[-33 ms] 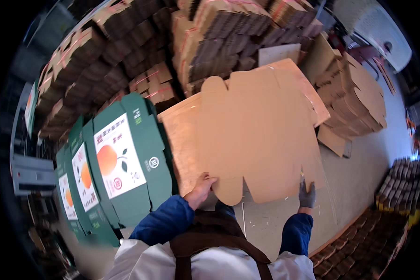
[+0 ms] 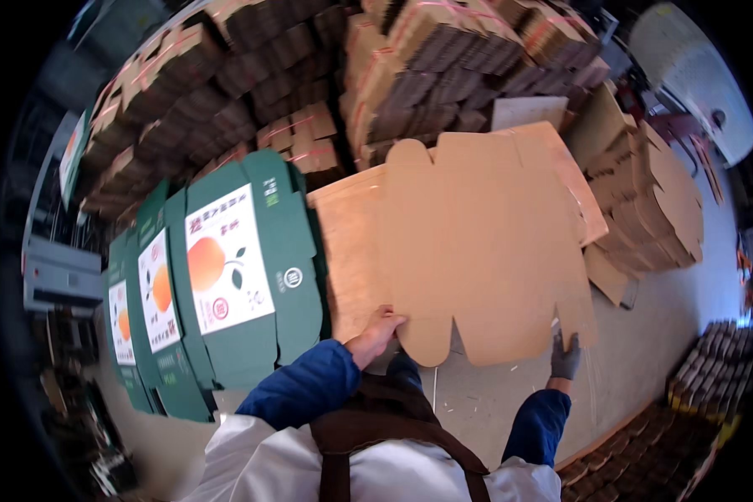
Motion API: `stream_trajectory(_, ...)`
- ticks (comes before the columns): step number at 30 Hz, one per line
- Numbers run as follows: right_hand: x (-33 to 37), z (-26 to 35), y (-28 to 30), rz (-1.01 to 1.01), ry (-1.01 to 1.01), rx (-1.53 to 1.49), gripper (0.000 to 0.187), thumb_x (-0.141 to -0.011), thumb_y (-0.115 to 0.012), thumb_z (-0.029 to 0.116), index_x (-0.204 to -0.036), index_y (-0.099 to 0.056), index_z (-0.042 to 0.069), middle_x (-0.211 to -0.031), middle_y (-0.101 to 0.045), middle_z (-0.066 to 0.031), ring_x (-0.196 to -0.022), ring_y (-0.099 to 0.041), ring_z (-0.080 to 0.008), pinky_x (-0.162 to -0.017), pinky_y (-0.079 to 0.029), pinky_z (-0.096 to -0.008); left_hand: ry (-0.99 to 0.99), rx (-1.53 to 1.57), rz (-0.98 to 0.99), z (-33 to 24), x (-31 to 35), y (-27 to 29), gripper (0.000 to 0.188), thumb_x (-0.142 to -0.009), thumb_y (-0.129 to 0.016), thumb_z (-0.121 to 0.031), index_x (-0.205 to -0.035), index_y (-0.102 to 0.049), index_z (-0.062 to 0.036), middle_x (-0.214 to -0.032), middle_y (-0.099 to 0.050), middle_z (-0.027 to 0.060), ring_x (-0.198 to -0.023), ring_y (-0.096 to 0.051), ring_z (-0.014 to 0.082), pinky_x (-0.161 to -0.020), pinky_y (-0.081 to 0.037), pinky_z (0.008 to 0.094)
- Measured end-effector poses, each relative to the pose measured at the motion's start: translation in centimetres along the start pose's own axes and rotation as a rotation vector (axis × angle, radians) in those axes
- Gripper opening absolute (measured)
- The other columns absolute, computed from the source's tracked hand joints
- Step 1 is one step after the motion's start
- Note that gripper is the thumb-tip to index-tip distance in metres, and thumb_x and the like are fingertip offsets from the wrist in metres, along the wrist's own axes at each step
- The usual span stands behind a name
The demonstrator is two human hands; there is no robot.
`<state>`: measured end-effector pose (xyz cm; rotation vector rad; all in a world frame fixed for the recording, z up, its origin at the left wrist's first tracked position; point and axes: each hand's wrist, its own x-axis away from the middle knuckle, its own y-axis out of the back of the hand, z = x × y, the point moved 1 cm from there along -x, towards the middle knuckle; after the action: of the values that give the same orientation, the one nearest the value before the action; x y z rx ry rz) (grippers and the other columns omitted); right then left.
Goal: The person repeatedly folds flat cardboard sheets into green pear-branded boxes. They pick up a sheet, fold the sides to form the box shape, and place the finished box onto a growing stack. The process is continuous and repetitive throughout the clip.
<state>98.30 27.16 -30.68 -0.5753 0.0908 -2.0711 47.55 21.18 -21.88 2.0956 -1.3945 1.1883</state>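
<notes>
Holding the flat carton blank (image 2: 477, 243) w/ both: left hand (image 2: 376, 332) pinching its near edge, gloved right hand (image 2: 566, 358) gripping a flap. Keep grips level, clear of green cartons (image 2: 226, 284) beside left hand.

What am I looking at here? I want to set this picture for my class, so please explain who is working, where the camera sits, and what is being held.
No machine is at work: a person uses two hands. The camera is worn on the person's head and looks down, so the blue-sleeved forearms enter from the bottom edge, and its wide lens bends straight edges near the rim.

The bare left hand and the grey-gloved right hand each grip the lower edge of a flat, unfolded brown cardboard box blank. It lies on a stack of similar blanks.

To the left stand green printed box blanks showing an orange fruit picture. Behind are strapped bundles of cardboard, and more loose brown blanks lie to the right on the grey floor.
</notes>
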Motion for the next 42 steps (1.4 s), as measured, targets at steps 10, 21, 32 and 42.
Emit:
stream_trajectory(10, 19.1, 34.0, -40.1, 0.452, 1.85, 0.943, 0.043, -0.089, -0.056, -0.007, -0.132, -0.053, 0.002, -0.121, -0.058, -0.0154, -0.109, -0.058, -0.0224, -0.089, -0.049, -0.0332, -0.735, 0.039, 0.012, -12.7, 13.2, 10.9, 0.034, -0.095, -0.055, -0.019, -0.124, -0.048, -0.0019, -0.113, -0.06, 0.008, -0.106, -0.057, 0.0171, -0.088, -0.045, 0.0289)
stream_trajectory(21, 62.6, -1.3, -53.9, 1.539, 1.811, 0.995, 0.041, -0.075, -0.061, 0.015, -0.115, -0.057, 0.005, -0.092, -0.061, -0.0053, -0.069, -0.059, -0.0205, -0.057, -0.049, -0.0335, -0.579, 0.632, 0.18, -10.7, 28.4, 42.0, 0.06, -0.09, -0.042, -0.068, -0.099, -0.056, -0.0105, -0.104, -0.062, 0.0097, -0.092, -0.064, 0.022, -0.078, -0.054, 0.0371)
stream_trajectory(32, 57.3, -14.4, -59.1, 1.927, 0.668, 1.07, 0.051, -0.091, -0.054, 0.047, -0.119, -0.061, 0.006, -0.124, -0.059, -0.0172, -0.116, -0.054, -0.0342, -0.1, -0.04, -0.0442, -0.268, 0.347, -0.272, -3.3, 25.4, 48.7, 0.011, -0.084, -0.058, -0.001, -0.095, -0.055, -0.0015, -0.082, -0.061, 0.0045, -0.074, -0.06, 0.0122, -0.067, -0.051, 0.0261)
stream_trajectory(42, 31.8, -25.1, -84.9, 1.264, 1.274, 1.482, 0.055, -0.097, -0.035, 0.05, -0.123, -0.06, 0.007, -0.139, -0.045, -0.017, -0.129, -0.039, -0.0339, -0.108, -0.029, -0.0505, -0.531, 0.034, -0.344, -3.5, 31.1, 44.9, 0.013, -0.087, -0.056, 0.003, -0.099, -0.052, 0.0002, -0.085, -0.062, 0.0035, -0.077, -0.058, 0.0094, -0.07, -0.046, 0.0251)
